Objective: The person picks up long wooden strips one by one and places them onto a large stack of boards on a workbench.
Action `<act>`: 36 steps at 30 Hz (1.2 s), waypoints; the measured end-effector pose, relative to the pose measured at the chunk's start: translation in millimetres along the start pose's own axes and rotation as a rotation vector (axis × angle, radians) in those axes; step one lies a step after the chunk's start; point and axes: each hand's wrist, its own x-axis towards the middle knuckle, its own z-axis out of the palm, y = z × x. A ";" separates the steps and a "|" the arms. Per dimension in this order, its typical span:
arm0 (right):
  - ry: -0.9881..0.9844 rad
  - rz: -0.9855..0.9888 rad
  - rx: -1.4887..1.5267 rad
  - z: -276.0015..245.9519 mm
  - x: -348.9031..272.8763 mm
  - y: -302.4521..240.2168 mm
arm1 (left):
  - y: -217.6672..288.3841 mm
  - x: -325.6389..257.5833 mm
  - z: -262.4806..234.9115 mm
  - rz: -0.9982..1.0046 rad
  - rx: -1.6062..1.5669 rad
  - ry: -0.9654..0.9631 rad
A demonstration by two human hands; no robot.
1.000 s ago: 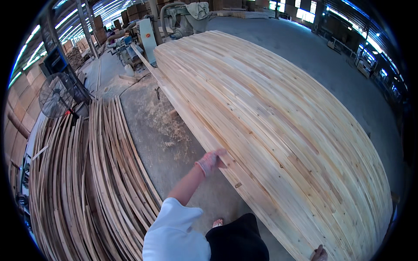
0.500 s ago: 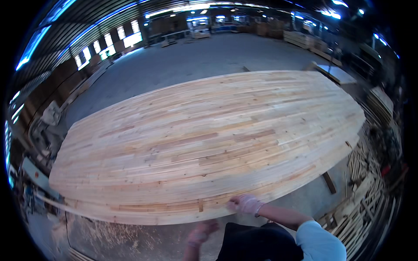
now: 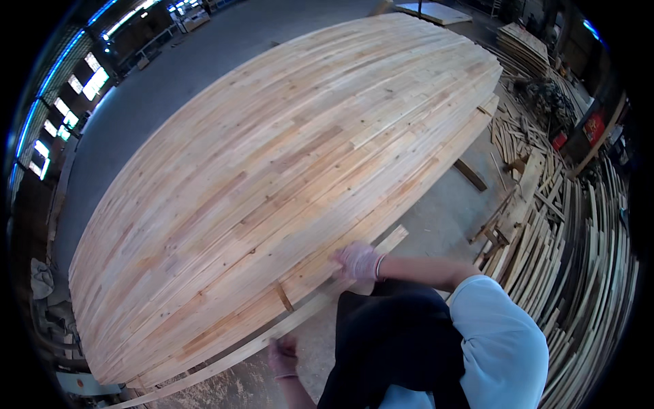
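Observation:
A broad pale wooden panel [image 3: 272, 177], made of many narrow strips joined edge to edge, lies in front of me. A long wooden strip [image 3: 306, 310] runs along its near edge, with a narrow gap between them. My right hand [image 3: 359, 262], in a light glove, is closed around the strip near its right end. My left hand [image 3: 283, 356], also gloved and slightly blurred, has curled fingers just under the strip's lower edge; whether it grips the strip is hidden. A short wooden piece [image 3: 283, 297] sits crosswise at the panel's near edge, between the hands.
Long loose strips [image 3: 579, 293] lie heaped on the floor to my right, with broken offcuts beyond. A dark wooden beam [image 3: 470, 174] juts from beneath the panel. Stacked boards [image 3: 523, 44] stand at the far right. Wood shavings [image 3: 238, 392] cover the floor near my left hand.
My view has turned right and downward, so the panel now slants. The right hand has come onto the strip; the left has moved to the strip's lower edge with its fingers curled.

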 end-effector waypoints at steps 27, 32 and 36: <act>0.320 0.160 -0.405 -83.4 90.8 232.3 | -81.4 208.0 272.3 -0.032 0.068 0.047; 0.335 0.149 -0.541 -88.3 99.5 233.7 | -90.9 205.7 273.8 0.011 0.095 0.198; 0.331 0.188 -0.608 -89.6 101.8 231.7 | -88.3 196.7 278.6 -0.014 0.079 0.159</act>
